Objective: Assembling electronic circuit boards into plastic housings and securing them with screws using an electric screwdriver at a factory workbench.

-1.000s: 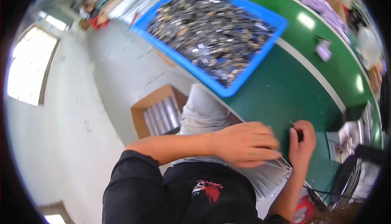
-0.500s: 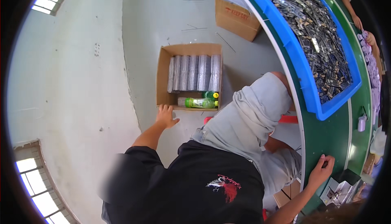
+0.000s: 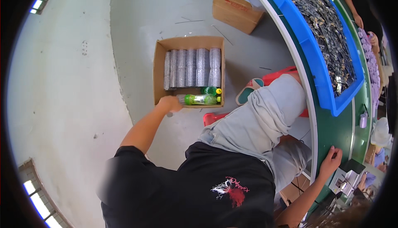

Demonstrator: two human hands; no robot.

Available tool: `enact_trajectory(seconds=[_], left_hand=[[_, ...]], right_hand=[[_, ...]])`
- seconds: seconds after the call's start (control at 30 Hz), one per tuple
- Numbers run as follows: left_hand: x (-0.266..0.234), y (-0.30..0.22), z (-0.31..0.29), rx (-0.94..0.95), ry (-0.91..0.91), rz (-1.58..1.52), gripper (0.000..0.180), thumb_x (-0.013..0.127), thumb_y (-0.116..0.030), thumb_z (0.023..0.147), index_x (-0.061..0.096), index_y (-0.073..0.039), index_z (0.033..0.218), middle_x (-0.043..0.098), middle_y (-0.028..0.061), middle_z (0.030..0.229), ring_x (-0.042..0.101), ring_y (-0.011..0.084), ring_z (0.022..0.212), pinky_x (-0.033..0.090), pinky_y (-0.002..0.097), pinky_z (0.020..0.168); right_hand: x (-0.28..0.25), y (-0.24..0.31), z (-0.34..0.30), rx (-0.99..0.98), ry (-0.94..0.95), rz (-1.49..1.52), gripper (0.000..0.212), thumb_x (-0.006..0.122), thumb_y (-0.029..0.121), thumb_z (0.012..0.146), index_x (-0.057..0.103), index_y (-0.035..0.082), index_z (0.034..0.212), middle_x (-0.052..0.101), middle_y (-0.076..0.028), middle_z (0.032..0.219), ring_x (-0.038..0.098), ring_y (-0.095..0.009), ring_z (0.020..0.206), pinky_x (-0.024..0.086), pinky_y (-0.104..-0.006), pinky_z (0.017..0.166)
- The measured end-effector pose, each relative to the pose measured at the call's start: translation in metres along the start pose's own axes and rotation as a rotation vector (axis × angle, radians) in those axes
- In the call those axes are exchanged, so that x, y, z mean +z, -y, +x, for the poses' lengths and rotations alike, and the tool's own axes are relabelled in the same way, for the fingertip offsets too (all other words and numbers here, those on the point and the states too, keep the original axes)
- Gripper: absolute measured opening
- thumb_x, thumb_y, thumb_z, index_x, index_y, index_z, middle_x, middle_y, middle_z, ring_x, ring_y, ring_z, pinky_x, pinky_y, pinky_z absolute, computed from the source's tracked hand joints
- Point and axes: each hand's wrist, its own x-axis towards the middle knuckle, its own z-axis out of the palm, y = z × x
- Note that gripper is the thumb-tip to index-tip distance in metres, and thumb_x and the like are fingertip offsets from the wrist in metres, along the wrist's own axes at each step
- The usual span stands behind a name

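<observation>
A cardboard box (image 3: 188, 42) stands on the floor, with several rolled bundles of clear plastic trays or wrap (image 3: 191, 67) side by side in it. Along its near side lie a green-labelled bottle (image 3: 201, 100) and a second green bottle (image 3: 210, 90), both with yellow caps. My left hand (image 3: 169, 104) is at the box's near left corner, beside the bottle's left end; its fingers are blurred and partly hidden. Far to the right, my right hand (image 3: 330, 161) rests on the green table's edge, fingers curled in. What it holds, if anything, does not show.
A long blue tray (image 3: 328, 97) full of small dark parts sits on the green table (image 3: 338, 130). Another cardboard box (image 3: 234, 12) stands on the floor beyond. A red stool (image 3: 214, 118) is under me. Other people's hands (image 3: 373, 39) work across the table.
My left hand has moved right and inward over the box's near corner. My view has shifted, and my knee has swung right, baring a slipper. My right hand stays on the table edge.
</observation>
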Motion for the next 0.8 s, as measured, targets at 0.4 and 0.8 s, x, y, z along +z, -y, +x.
enact_trajectory(seconds=[0.4,0.8], left_hand=[[0.051,-0.085,0.13,0.259,-0.293,-0.037,0.059,0.077,-0.03,0.079,0.06,-0.011,0.133,0.06,0.0214,0.133,0.063,0.0465,0.119,0.053,0.0542,0.103],[0.067,-0.057,0.136,0.336,-0.327,-0.254,0.074,0.085,-0.039,0.069,0.05,-0.006,0.126,0.067,0.0229,0.122,0.065,0.0431,0.116,0.053,0.0534,0.099]], right_hand=[[0.008,0.0,0.0,0.093,-0.094,-0.032,0.029,0.066,0.019,0.102,0.056,0.002,0.08,0.048,-0.002,0.066,0.041,-0.01,0.061,0.037,-0.0307,0.056],[0.007,-0.017,0.003,0.058,-0.035,-0.132,0.033,0.064,0.024,0.102,0.055,0.0,0.08,0.049,-0.005,0.065,0.043,-0.014,0.063,0.04,-0.0348,0.06]])
